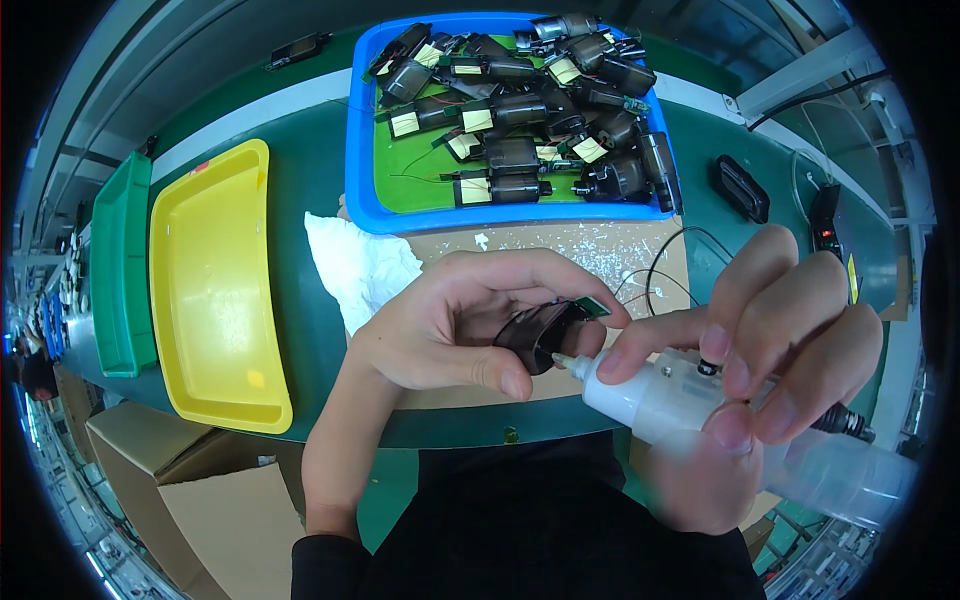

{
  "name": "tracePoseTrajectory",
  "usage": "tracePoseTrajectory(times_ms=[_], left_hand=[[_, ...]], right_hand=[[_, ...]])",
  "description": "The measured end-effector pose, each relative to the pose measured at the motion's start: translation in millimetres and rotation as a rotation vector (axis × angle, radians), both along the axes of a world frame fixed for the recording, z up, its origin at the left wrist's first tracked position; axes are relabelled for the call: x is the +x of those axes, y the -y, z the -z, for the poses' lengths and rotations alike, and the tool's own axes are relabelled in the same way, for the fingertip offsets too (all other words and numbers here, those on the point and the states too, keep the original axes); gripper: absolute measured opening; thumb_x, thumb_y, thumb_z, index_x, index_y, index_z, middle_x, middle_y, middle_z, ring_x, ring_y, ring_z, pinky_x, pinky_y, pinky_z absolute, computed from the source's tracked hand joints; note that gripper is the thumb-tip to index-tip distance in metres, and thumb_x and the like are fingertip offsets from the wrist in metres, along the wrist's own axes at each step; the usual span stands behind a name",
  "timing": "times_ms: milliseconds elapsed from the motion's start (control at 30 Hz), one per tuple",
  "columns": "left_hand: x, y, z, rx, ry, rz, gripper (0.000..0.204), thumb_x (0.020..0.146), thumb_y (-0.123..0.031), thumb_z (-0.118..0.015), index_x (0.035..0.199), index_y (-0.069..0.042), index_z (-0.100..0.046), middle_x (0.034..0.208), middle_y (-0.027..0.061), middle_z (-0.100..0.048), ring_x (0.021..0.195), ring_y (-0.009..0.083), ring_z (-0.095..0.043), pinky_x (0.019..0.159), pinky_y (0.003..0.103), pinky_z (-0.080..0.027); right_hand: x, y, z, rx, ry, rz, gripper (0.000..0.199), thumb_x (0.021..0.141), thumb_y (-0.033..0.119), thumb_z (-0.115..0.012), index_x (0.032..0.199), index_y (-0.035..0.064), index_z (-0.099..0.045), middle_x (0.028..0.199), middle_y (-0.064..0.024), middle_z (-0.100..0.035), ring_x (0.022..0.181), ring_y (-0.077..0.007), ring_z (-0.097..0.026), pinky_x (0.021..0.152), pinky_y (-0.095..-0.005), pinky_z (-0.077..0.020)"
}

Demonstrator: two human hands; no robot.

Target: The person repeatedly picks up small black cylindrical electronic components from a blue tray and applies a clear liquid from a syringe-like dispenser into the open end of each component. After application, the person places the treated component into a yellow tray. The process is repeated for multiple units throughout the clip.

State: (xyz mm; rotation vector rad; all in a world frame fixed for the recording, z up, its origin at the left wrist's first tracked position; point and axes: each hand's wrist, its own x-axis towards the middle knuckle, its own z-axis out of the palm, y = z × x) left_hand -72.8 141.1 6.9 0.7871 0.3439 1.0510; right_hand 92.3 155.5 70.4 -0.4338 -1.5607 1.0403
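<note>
My left hand (pixel 450 330) curls around a dark, see-through plastic housing (pixel 530 335), pinching it between thumb and fingers. A small green circuit board (pixel 592 308) sticks out at the housing's upper right end. From the right, my right hand (pixel 770 350) grips a white dispenser (pixel 625 393) with a narrow nozzle; a translucent cylinder extends from its back end. The nozzle tip is at the housing's lower right edge; whether it touches, I cannot tell.
Several similar dark housings with pale labels and wires fill a blue-rimmed tray (pixel 362 190) behind my hands. White cloth or paper (pixel 350 260) and stained cardboard (pixel 480 245) lie before it. Yellow (pixel 215 300) and green (pixel 122 290) trays stand left, a black case (pixel 740 188) right, an open carton (pixel 235 510) below.
</note>
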Motion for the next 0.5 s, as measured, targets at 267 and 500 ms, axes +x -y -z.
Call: tracePoseTrajectory(times_ms=[267, 500], left_hand=[[1.2, -0.7, 1.4, 0.034, 0.049, 0.021, 0.064, 0.063, -0.024, -0.082, 0.107, 0.01, -0.051, 0.104, 0.0182, -0.056, 0.097, 0.0234, -0.056, 0.086, 0.035, -0.042], [0.0, 0.4, 0.0, 0.008, 0.041, 0.016, 0.064, 0.063, -0.025, -0.081, 0.107, 0.011, -0.051, 0.103, 0.0188, -0.057, 0.095, 0.024, -0.056, 0.085, 0.036, -0.042]], right_hand=[[2.8, 0.5, 0.9, 0.058, 0.027, -0.003, 0.017, 0.079, 0.011, -0.061, 0.084, 0.0116, -0.045, 0.079, -0.0008, -0.037, 0.07, -0.013, -0.031, 0.051, -0.0245, -0.0576], [4.7, 0.7, -0.1, 0.046, 0.054, -0.016, 0.016, 0.08, 0.01, -0.06, 0.084, 0.012, -0.044, 0.08, -0.0014, -0.037, 0.071, -0.0131, -0.032, 0.05, -0.0248, -0.0573]])
